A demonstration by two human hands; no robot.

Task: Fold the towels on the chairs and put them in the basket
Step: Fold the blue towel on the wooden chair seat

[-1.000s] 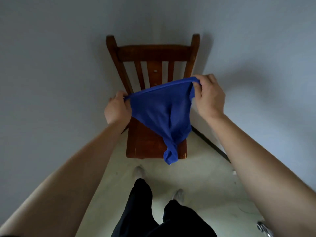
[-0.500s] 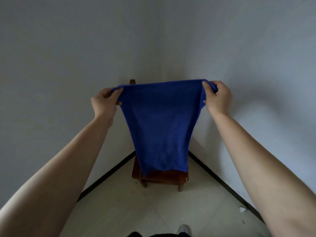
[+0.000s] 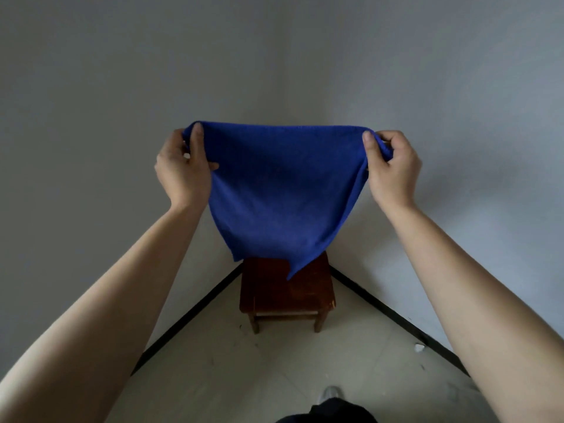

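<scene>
A blue towel (image 3: pixel 280 193) hangs spread in the air in front of me, its top edge stretched level. My left hand (image 3: pixel 182 169) pinches its top left corner and my right hand (image 3: pixel 390 166) pinches its top right corner. The towel narrows downward, and its lowest point dangles over the seat of a dark wooden chair (image 3: pixel 287 297) standing in the room's corner. The chair's back is hidden behind the towel. No basket is in view.
Two grey walls meet behind the chair, with a black skirting line (image 3: pixel 189 315) along the pale floor. A small white scrap (image 3: pixel 419 347) lies by the right wall. My shoe (image 3: pixel 331 393) and dark trouser leg show at the bottom edge.
Both hands have lifted the towel off the chair and pulled its corners apart. The bunched, twisted cloth has opened into a flat sheet, held higher and wider than before.
</scene>
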